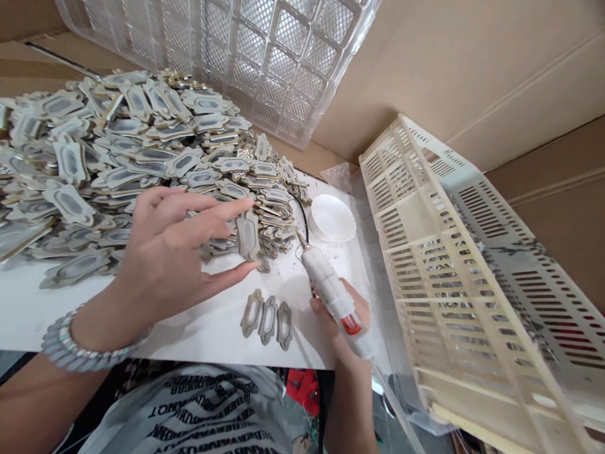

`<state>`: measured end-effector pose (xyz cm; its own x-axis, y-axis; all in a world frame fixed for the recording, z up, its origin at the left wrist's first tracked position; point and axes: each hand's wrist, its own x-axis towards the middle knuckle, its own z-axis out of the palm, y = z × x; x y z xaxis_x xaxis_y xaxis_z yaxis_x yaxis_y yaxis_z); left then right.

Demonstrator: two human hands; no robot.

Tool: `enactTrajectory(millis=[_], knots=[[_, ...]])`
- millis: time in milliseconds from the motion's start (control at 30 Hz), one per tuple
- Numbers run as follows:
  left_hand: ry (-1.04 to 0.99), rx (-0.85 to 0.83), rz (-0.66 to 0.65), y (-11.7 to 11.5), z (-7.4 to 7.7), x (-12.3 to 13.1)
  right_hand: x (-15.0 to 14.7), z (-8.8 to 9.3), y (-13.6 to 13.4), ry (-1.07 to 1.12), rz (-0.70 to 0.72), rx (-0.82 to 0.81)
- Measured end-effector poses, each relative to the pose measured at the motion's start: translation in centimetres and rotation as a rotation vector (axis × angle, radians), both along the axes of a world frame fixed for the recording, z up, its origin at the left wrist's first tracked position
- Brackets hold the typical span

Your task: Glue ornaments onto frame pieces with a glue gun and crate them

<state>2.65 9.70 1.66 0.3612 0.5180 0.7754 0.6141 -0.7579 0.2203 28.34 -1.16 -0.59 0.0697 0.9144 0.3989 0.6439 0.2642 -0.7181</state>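
Note:
A large heap of flat ornate label-shaped pieces (123, 145) with grey centres and gold edges covers the left of the white table (212, 328). My left hand (174, 252) reaches over the heap's near edge and pinches one piece (248, 234) between forefinger and thumb. My right hand (347, 321) grips a white pen-like dispenser tool (331, 293) with an orange button, its thin tip pointing toward the held piece. Three pieces (267, 318) lie side by side on the table in front of me.
A small round white dish (333, 217) sits beside the heap. A cream slatted plastic crate (472, 284) lies tilted at the right. Clear plastic compartment trays (265, 50) lean against cardboard at the back. A black cable runs by the tool tip.

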Motion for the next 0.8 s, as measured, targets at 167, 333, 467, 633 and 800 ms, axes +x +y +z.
enactTrajectory(millis=[167,333,467,633,800], knots=[[0.074,-0.086,0.107,1.5,-0.6,0.2,0.3,-0.4,-0.1,0.008,-0.116,0.076],[0.102,-0.344,0.196,4.4,0.7,1.7,0.4,-0.6,-0.3,0.001,-0.134,0.098],[0.122,-0.37,0.221,7.3,2.4,3.2,0.4,-0.3,-0.3,0.011,-0.082,0.118],[0.125,-0.45,0.212,9.7,3.5,3.7,0.4,-0.2,-0.2,0.017,-0.086,0.138],[0.064,-0.422,0.108,7.8,3.2,2.0,0.5,-0.3,-0.3,0.028,-0.108,0.118]])
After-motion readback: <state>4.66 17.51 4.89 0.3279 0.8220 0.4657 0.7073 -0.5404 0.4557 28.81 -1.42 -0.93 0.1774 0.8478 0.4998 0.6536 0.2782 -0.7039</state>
